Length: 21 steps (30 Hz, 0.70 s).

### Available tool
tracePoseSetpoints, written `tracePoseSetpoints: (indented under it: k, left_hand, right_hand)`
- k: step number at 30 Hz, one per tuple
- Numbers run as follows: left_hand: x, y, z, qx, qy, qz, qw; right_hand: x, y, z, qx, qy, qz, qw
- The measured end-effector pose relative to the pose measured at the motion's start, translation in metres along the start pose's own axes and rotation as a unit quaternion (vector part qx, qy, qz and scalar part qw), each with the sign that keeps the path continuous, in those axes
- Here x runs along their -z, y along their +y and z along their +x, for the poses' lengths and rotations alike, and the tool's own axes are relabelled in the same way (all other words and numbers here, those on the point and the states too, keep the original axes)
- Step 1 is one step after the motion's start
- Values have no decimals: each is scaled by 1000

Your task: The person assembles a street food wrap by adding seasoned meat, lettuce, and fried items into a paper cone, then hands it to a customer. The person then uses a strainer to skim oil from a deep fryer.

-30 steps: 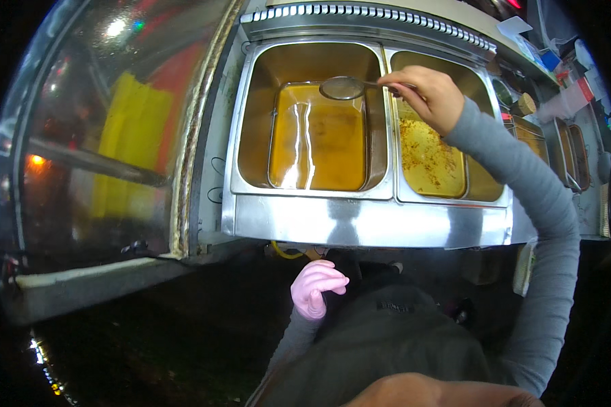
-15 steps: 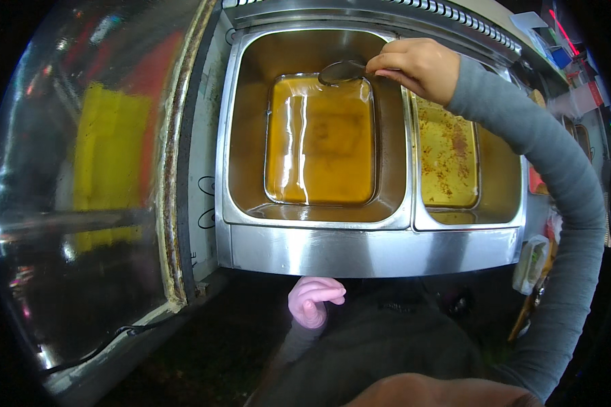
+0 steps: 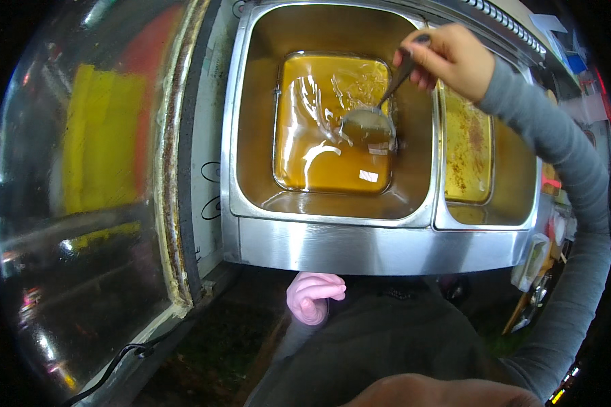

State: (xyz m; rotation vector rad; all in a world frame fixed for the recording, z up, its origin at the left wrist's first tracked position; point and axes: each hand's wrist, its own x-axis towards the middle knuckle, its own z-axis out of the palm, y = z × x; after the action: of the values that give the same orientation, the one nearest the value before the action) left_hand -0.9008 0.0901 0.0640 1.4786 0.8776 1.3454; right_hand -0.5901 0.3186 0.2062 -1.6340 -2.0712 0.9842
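My right hand (image 3: 455,60) is bare and closed around the dark handle of a ladle (image 3: 368,121). The ladle's shallow bowl meets the amber liquid (image 3: 322,156) in the large steel basin (image 3: 417,173), near its right wall. Ripples and bright reflections break the surface around the bowl. My left hand (image 3: 312,298) wears a pink glove and hangs just in front of the basin's front panel, below its edge. Its fingers are curled in, and nothing shows in them.
Right of the large basin stands a narrower steel basin (image 3: 519,183) holding yellow liquid with brown specks (image 3: 467,146). A dark glossy panel with a rusty edge (image 3: 168,163) rises on the left. A clear plastic container (image 3: 531,263) sits beyond the right corner.
My right hand has brought the ladle from the basin's far edge nearer to me, tipping its handle up and setting the liquid rippling. The left hand has barely moved. My view has shifted slightly.
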Motion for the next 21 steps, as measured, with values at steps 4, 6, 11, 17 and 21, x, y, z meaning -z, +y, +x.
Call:
tracePoseSetpoints:
  k: [4, 6, 11, 17, 21]
  left_hand:
    - [0, 0, 2, -15, -2, -3, 1000]
    - [0, 0, 3, -23, 2, -2, 1000]
    - [1, 3, 5, -18, 3, -3, 1000]
    - [3, 3, 8, -18, 5, -5, 1000]
    - [4, 1, 7, -16, -5, -10, 1000]
  right_hand:
    - [-31, 0, 1, -72, 5, 103, 992]
    - [-35, 2, 8, -109, -2, 168, 980]
    - [-30, 10, 20, -190, -16, 273, 943]
    - [4, 20, 19, -96, 27, 256, 962]
    - [21, 25, 18, 41, 112, 167, 979]
